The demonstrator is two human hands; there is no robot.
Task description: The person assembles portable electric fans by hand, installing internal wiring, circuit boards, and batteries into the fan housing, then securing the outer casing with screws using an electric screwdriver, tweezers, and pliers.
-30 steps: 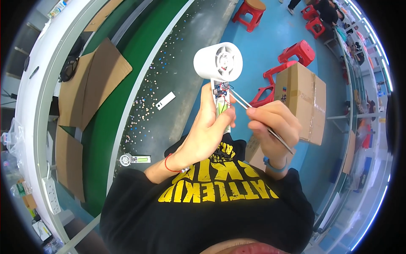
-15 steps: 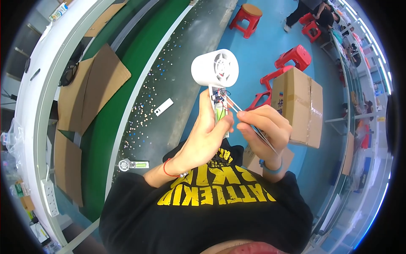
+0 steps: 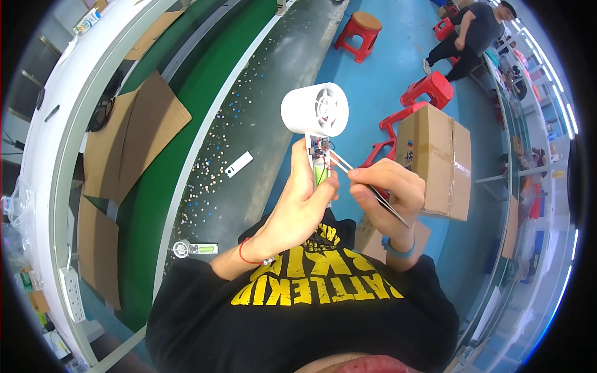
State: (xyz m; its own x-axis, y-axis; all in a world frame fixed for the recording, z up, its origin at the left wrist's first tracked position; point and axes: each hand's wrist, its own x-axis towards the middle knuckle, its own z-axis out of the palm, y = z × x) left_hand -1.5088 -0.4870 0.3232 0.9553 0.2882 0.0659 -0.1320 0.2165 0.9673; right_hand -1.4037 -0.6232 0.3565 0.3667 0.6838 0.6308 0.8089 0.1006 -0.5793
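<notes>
Gripped around its handle by my left hand [image 3: 293,198], a white handheld fan [image 3: 305,110] points its round head away from me. The handle is uncovered, showing a small circuit board [image 3: 319,148] with thin wires and a green battery [image 3: 321,173]. My right hand [image 3: 393,186] pinches a pair of metal tweezers [image 3: 375,196]. The tweezers' tips reach the edge of the opened handle beside the board; whether they touch a wire I cannot tell. My left fingers partly hide the lower handle.
On the grey bench strip at left lie a white cover piece [image 3: 239,165], another opened fan [image 3: 194,248] and many small beads [image 3: 208,168]. Cardboard [image 3: 137,133] rests on the green belt. To the right stand a carton [image 3: 438,161] and red stools [image 3: 429,90]. A person [image 3: 476,34] is farther off.
The fan and both hands have shifted slightly down in the view, with the tweezers still at the handle. In the background, a person now stands upright and nearer the stools.
</notes>
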